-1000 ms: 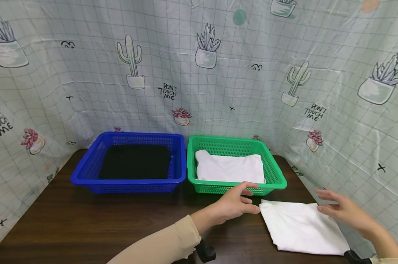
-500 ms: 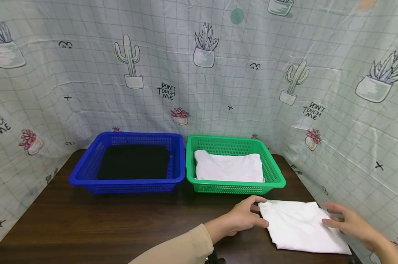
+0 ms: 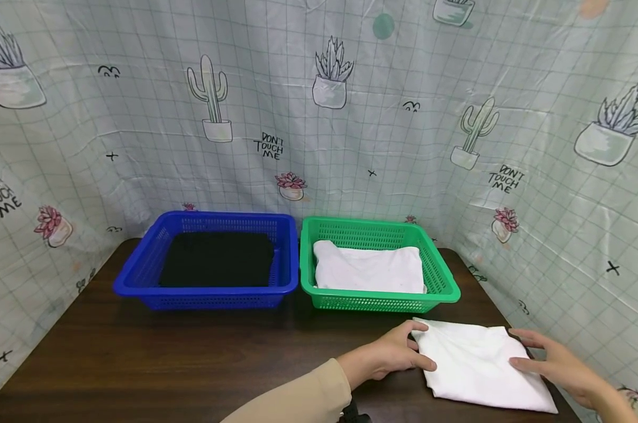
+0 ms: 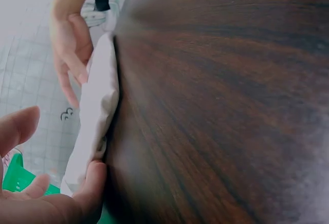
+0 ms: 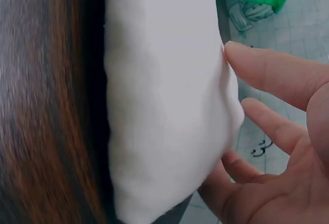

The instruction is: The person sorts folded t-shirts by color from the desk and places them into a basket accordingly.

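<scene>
A folded white garment (image 3: 477, 364) lies flat at the right of the dark wooden table. My left hand (image 3: 395, 352) is at its left edge, thumb and forefinger spread along that side. In the left wrist view, one fingertip (image 4: 95, 175) touches the cloth low down, by the tabletop, while another digit stands apart from it. My right hand (image 3: 557, 361) is at the opposite edge with its fingers spread. The right wrist view has a fingertip (image 5: 231, 49) against the edge of the cloth; other fingers are partly hidden behind the fabric.
Beyond the garment stands a green basket (image 3: 446, 282) with folded white cloth (image 3: 369, 270) in it. To its left, a blue basket (image 3: 134, 264) holds folded black cloth (image 3: 218, 258). A patterned curtain (image 3: 276, 76) surrounds the dark wooden table (image 3: 165, 358).
My left hand has come down and to the right to the garment's left edge. My right hand has lowered to its right edge. The garment has shifted slightly left.
</scene>
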`<move>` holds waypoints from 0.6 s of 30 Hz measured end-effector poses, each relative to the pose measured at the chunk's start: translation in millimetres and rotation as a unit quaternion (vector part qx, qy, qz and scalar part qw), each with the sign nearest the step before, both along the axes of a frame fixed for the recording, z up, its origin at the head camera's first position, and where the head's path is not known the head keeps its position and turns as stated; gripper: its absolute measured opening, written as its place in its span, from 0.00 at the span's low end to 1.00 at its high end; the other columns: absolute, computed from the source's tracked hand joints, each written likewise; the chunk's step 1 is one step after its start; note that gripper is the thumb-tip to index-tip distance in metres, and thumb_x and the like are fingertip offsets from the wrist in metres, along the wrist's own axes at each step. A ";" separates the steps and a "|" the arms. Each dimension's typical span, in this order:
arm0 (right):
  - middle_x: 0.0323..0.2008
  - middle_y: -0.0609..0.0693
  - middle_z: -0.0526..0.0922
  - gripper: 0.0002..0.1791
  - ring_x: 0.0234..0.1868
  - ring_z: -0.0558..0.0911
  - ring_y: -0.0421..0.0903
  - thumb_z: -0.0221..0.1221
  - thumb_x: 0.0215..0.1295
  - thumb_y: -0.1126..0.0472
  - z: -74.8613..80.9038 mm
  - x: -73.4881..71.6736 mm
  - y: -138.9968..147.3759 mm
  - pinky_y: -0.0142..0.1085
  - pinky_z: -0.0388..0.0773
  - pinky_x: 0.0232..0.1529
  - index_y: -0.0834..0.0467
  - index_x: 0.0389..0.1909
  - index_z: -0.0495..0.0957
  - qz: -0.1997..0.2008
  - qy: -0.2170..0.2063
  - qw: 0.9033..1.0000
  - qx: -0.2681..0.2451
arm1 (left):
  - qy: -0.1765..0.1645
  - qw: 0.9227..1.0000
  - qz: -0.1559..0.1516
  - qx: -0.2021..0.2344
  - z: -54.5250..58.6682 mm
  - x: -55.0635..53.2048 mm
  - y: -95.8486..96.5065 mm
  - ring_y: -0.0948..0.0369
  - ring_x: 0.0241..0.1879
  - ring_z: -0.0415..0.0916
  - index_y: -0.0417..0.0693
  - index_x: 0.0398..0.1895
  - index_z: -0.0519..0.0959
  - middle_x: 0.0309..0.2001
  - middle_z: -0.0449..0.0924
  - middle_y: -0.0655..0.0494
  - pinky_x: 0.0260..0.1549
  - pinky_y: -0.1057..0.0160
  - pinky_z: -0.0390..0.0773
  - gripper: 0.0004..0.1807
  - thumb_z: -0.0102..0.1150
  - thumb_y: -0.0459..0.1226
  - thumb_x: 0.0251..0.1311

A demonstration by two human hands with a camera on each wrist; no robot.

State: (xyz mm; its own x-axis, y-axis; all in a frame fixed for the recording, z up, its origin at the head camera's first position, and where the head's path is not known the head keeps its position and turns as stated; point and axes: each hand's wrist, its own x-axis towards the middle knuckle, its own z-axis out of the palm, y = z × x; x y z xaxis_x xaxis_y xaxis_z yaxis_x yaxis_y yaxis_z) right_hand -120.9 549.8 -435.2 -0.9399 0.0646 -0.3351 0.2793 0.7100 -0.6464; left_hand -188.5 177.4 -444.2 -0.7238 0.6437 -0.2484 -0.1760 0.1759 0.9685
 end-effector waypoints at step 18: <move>0.65 0.23 0.70 0.31 0.60 0.64 0.12 0.58 0.80 0.64 -21.4 0.8 -30.7 0.20 0.71 0.51 0.68 0.78 0.63 0.074 0.106 0.984 -0.125 | 0.031 0.999 -0.009 -0.012 -6.7 -0.9 9.0 0.62 0.44 0.78 0.49 0.68 0.80 0.44 0.80 0.53 0.49 0.62 0.81 0.36 0.74 0.21 0.55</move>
